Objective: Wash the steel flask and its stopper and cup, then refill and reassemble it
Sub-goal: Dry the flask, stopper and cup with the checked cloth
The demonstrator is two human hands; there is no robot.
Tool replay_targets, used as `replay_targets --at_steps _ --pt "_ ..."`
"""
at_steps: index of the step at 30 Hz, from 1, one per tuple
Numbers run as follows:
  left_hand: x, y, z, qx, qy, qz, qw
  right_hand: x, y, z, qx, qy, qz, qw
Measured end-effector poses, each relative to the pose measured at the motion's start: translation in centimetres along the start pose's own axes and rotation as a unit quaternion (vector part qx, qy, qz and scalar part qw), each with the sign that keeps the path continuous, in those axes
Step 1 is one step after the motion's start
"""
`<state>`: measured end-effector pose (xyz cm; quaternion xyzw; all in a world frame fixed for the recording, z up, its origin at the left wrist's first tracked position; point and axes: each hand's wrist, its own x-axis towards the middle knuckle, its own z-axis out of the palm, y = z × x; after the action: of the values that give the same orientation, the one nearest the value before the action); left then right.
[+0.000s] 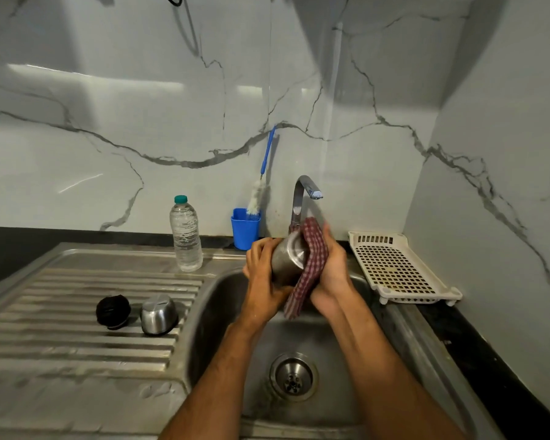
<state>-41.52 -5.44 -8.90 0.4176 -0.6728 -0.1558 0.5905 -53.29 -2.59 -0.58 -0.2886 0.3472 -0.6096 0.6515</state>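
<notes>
Over the sink [223,300], the left hand [262,281] grips the tilted steel flask [288,260]; the right hand [331,274] presses a checked cloth [311,258] around its far end.

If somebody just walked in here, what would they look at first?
Probably the two hands over the sink: the left hand grips a steel flask while the right hand presses a red checked cloth against it, just under the tap. Next, the black stopper and the upside-down steel cup sitting side by side on the ribbed draining board to the left.
</notes>
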Motion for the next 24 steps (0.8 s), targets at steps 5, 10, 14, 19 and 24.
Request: replay_targets --at_steps 5,10,14,19,24 --pt "-0.5 0.3 -0.4 -0.027 -0.028 0.033 0.999 -0.7 -0.8 -0.7 -0.023 -0.049 0.132 0.99" --pt "-0.6 0.6 -0.7 0.056 -0.098 0.077 0.991 0.0 -1.5 -1.7 -0.096 -0.052 0.12 0.987" --pt "-0.4 1.2 -0.8 0.02 -0.138 -0.005 0.99 -0.7 -0.8 -2.7 -0.145 -0.034 0.128 0.981" --pt "-0.2 1.8 -0.8 0.008 -0.076 -0.063 0.995 0.2 1.4 -3.5 -0.16 0.013 0.062 0.985" --pt "0.1 -0.2 -1.4 -0.03 -0.117 -0.079 0.989 2.9 2.2 -4.1 -0.166 0.032 -0.055 0.984"
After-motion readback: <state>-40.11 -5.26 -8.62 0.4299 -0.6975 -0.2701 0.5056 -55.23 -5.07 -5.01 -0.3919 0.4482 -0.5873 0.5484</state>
